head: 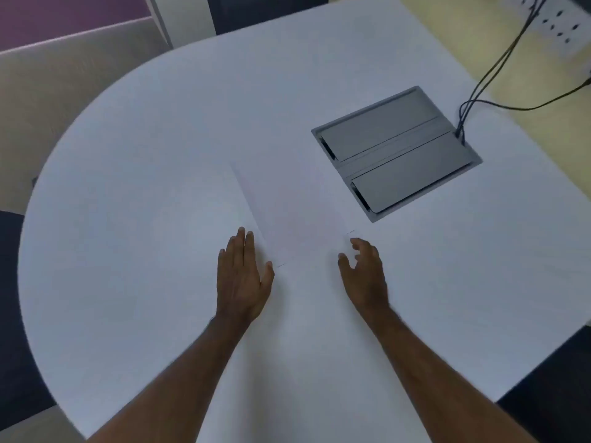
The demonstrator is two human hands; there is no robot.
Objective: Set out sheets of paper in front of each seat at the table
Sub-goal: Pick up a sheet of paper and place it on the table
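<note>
Though nearly invisible on the white table (128, 219), a sheet (297, 219) lies between both open hands

The white bench (134, 193) had a rounded end on the left. A white sheet (294, 219) lay flat near its middle, hard to tell from the surface, with the left hand (243, 279) resting at its left corner. A grey hatch (396, 151) sat flush in the top just beyond, black cables (479, 84) entering its far corner.

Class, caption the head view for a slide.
Both hands open beside a paper sheet on a white table.
</note>
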